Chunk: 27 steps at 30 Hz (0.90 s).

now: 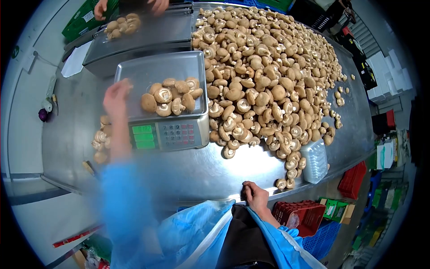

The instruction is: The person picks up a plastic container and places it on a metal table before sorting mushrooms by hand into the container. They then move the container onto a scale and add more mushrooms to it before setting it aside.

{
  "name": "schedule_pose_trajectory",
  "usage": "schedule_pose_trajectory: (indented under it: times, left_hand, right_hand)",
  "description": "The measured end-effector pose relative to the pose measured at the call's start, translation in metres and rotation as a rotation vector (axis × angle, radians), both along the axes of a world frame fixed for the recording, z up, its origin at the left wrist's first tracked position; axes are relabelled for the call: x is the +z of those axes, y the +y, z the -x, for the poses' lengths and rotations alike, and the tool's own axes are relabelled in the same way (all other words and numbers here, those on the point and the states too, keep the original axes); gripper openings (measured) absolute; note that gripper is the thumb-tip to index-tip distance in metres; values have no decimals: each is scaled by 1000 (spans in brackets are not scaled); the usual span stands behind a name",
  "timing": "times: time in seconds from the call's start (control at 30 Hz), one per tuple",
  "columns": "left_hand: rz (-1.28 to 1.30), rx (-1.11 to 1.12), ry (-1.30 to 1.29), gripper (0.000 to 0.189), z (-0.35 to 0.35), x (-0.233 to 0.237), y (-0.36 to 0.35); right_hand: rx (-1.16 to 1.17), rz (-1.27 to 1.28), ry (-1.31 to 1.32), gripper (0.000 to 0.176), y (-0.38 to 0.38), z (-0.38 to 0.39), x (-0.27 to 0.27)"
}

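Mushrooms (pixel 172 96) sit on the scale (pixel 163 134), weighing apparently in hand; blurred left hand (pixel 115 96) at the scale's left edge, grip impossible to tell, right hand (pixel 256 197) curled on the worktop (pixel 201 166) rim before the scale. Adjusting the portion calls for the heap (pixel 268 76) right of the scale.

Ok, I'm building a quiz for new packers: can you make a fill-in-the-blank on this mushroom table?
The left hand hovers beside the mushrooms on the scale, whose display glows ___.
The right hand rests on the table's near ___.
The big mushroom pile lies on the scale's ___ side.
Missing words: green; edge; right.
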<state>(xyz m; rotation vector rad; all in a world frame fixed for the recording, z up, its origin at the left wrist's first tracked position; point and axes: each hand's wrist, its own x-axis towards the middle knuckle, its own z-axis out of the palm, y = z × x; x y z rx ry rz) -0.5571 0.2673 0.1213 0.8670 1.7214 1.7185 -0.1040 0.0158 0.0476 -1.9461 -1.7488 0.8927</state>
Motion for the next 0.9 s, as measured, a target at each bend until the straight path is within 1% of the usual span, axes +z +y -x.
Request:
schedule_pose_trajectory:
  times: [0.03, 0.1, 0.17, 0.2, 0.3, 0.37, 0.43, 0.53, 0.57, 0.67, 0.73, 0.83, 0.9]
  left_hand:
    - [-122, 40, -13, 31, -11, 4, -15]
    - [-51, -53, 130, 31, -55, 27, -59]
    - [-170, -356, -19, 37, -100, 19, -100]
    - [-74, -452, 359, 42, -120, 24, -115]
    - [-452, -641, 809, 45, -178, 25, -114]
    - [-522, -656, 741, 42, -217, 13, -100]
    - [-491, -750, 872, 50, -248, -9, -79]
    - [-192, -848, 1070, 52, -286, -57, -62]
    - [-128, -902, 1091, 59, -289, -65, -62]
    - [-116, -846, 1102, 59, -287, -58, -75]
    - [-183, -817, 1055, 58, -275, -53, -86]
    - [-256, -815, 908, 56, -259, -47, -123]
    - [-286, -858, 893, 54, -251, -51, -162]
  right_hand:
    - [6, -13, -12, 14, 0, 1, 0]
    - [8, -37, -39, 13, 2, 2, 1]
    - [3, -50, -55, 12, 0, 1, -3]
    - [6, -60, -65, 12, 0, 0, -5]
    - [9, -84, -76, 11, 0, 1, -3]
    - [19, -103, -92, 11, -1, 0, -7]
    - [10, -79, -85, 11, -1, 0, -5]
    - [12, -72, -75, 12, -4, -3, -10]
    - [16, -72, -66, 12, -5, -4, -10]
    - [33, -99, -48, 12, -7, -3, -7]
    - [47, -141, -39, 13, -5, -5, -4]
    - [97, -133, -32, 19, -9, -10, -13]
    - [121, -131, -24, 20, -16, -15, -29]
